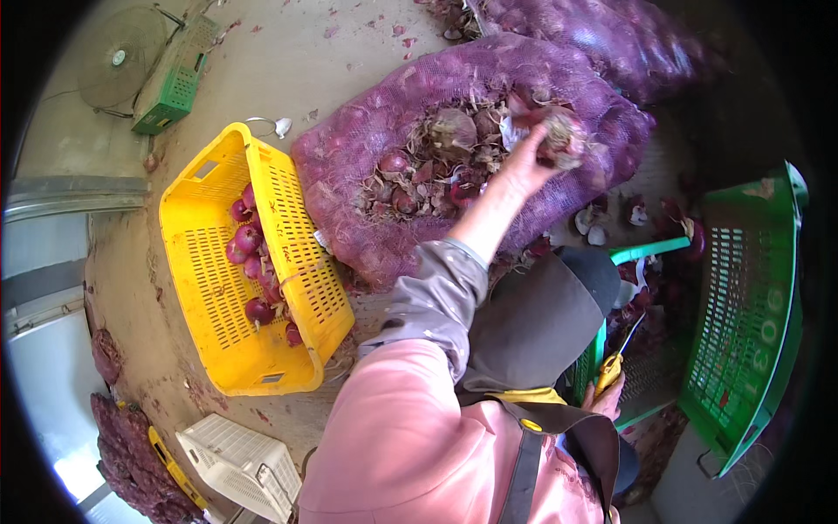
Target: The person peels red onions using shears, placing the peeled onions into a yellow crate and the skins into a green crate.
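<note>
An onion with dry, straggly roots [566, 144] is in my left hand [526, 166], whose fingers are closed round it. That hand is over the opening of a purple mesh sack [349, 166], where red onions [394, 162] lie among loose skins and roots. Low on the right, my right hand [607, 398] grips a knife [610, 371] by its yellow handle, the thin blade pointing up and away. The knife is beside the edge of a green crate [595, 349], partly hidden by my apron-covered leg.
Left of the sack, a tilted yellow crate [201, 288] holds several red onions [248, 237]. Another green crate [742, 306] stands at the right. A white crate [236, 463], a fan [118, 58] and a second purple sack [602, 35] are farther out. Onion skins litter the floor.
</note>
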